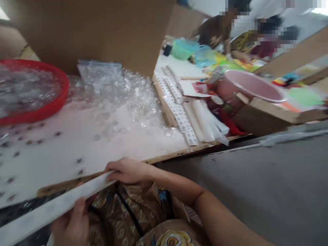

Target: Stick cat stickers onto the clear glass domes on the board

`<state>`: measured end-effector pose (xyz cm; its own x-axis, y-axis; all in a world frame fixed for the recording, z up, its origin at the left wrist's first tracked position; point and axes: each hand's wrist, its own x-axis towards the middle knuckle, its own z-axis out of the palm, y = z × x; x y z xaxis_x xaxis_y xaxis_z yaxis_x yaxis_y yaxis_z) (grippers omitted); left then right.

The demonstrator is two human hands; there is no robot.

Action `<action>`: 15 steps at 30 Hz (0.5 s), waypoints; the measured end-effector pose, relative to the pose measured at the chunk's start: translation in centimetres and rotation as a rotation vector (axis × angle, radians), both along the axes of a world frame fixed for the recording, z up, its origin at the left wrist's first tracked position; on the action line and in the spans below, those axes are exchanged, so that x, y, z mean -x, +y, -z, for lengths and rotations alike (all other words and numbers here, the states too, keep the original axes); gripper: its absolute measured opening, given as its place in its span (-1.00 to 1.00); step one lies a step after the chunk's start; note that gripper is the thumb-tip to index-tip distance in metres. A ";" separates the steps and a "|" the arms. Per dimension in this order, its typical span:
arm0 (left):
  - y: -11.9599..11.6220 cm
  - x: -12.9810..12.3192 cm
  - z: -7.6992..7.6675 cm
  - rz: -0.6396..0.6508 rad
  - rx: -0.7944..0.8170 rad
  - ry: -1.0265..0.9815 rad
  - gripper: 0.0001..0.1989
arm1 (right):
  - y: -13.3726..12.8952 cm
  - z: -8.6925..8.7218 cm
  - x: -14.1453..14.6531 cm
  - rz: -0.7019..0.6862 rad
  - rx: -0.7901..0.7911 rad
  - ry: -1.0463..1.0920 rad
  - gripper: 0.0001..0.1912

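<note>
A long, flat white strip (60, 204) runs at a slant across the near edge of the white-topped counter (133, 140), from 7 o'clock out to 8 o'clock in the view. The right hand (128, 171), at 7 o'clock, pinches its far end between thumb and fingers; the left hand (73, 222), at 8 o'clock, grips it farther down, thumb on top, its other fingers mostly hidden beneath.

At 9 o'clock a round red plastic basket (57, 99) holds shiny clear pieces. More small clear plastic pieces (138, 99) lie heaped at 10 o'clock, before a tall brown cardboard panel (102, 34), with small dark pieces (79, 160) scattered between basket and hands. White strips printed with dark marks (183, 119) lie by the wooden edging at 3 o'clock, beside plain white strips (205, 123). A pink plastic basin (253, 85) sits at 2 o'clock; another person (217, 30) leans in at 1 o'clock, blurred.
</note>
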<state>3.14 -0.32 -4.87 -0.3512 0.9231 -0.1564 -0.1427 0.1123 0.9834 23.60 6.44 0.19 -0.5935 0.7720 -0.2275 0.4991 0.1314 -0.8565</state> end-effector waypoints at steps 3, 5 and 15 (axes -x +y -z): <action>0.0 -1.7 -1.0 -0.012 0.087 -0.133 -0.53 | -0.8 0.2 -0.3 0.074 -0.077 -0.041 -0.89; -0.1 -1.7 -0.6 -0.011 0.113 -0.164 -0.57 | -1.1 0.7 -0.4 0.098 -0.098 -0.031 -0.88; -1.1 -1.4 -0.3 -0.058 0.113 -0.205 -0.63 | -1.9 1.3 -0.2 0.073 -0.182 0.009 -0.86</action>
